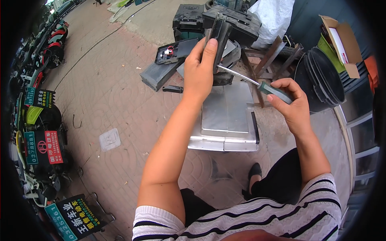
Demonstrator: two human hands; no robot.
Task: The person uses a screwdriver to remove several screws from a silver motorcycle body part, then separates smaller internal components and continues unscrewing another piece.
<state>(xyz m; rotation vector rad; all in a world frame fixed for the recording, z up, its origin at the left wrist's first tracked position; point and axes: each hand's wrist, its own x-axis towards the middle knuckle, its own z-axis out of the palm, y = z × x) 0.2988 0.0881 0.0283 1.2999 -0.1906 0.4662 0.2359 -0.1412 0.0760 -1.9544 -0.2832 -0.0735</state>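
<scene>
My left hand grips a long black plastic part, thumb laid along its face, and holds it up in front of me. In my right hand is a screwdriver with a dark green handle. Its metal shaft points left, and the tip meets the lower end of the black part; whether it sits in a screw or slot is too small to tell. Below my hands stands a silver metal case with a black strip on its right edge. A small black piece lies on the ground left of my wrist.
Black plastic boxes and an opened grey case lie ahead. Black buckets, a cardboard box and a white sack stand to the right. Parked two-wheelers line the left; a flat clear plastic piece lies on the paving.
</scene>
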